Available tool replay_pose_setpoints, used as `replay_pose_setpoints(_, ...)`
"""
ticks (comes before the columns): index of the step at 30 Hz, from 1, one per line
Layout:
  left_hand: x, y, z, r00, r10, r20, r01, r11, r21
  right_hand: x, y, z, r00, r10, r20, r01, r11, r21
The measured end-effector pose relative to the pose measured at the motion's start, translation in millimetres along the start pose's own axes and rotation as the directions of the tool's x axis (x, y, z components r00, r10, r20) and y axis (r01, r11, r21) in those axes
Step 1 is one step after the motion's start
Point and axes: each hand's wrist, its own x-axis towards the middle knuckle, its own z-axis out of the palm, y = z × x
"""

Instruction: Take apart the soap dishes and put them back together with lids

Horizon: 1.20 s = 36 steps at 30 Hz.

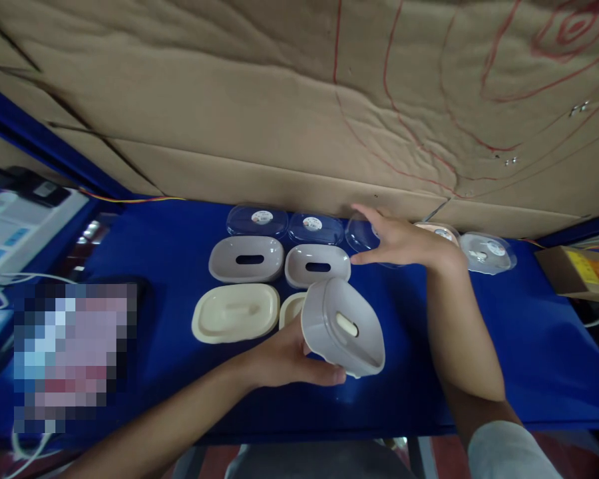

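Observation:
My left hand (284,356) is wrapped round a grey rounded container (322,332), tilted above the table's front half. A cream piece (347,324) shows through the slot in its floor. My right hand (399,241) reaches to the back row with thumb and fingers spread. It is over a clear plastic lid (359,229), which it partly hides; whether they touch I cannot tell. Two grey slotted containers (218,266) (318,255) stand left of that hand. In front of them lie a cream oval tray (214,313) and another cream piece (290,311), half hidden.
Along the back are two more clear lids (274,228) (324,229), and at the right a peach-toned piece (432,228) and a clear lid on something pale (484,261). A blurred-out device (80,339) lies left on the blue table (529,346). Cardboard (229,100) walls the back.

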Motion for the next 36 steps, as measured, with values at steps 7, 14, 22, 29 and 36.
replay_pose_setpoints(7,1,3,-2.1,0.996,-0.015,0.084,0.015,1.000,-0.005,33,21,24,0.980,0.175,0.096,-0.150,0.963,-0.225)
replay_pose_setpoints(14,-2,4,-5.0,0.995,-0.004,0.103,-0.010,0.992,0.128,41,22,32,0.977,0.165,0.132,-0.134,0.967,-0.215)
replay_pose_setpoints(22,-2,0,-4.5,0.998,-0.030,0.061,0.035,0.996,-0.083,47,31,35,0.984,0.144,0.105,-0.124,0.977,-0.171)
replay_pose_setpoints(29,-1,1,-1.3,0.999,-0.038,0.001,0.037,0.966,-0.257,23,16,16,1.000,-0.003,0.000,0.003,0.996,-0.095)
replay_pose_setpoints(36,1,9,2.5,0.969,-0.002,-0.246,-0.074,0.951,-0.301,-32,-47,-2,0.917,-0.376,0.134,0.342,0.913,0.221)
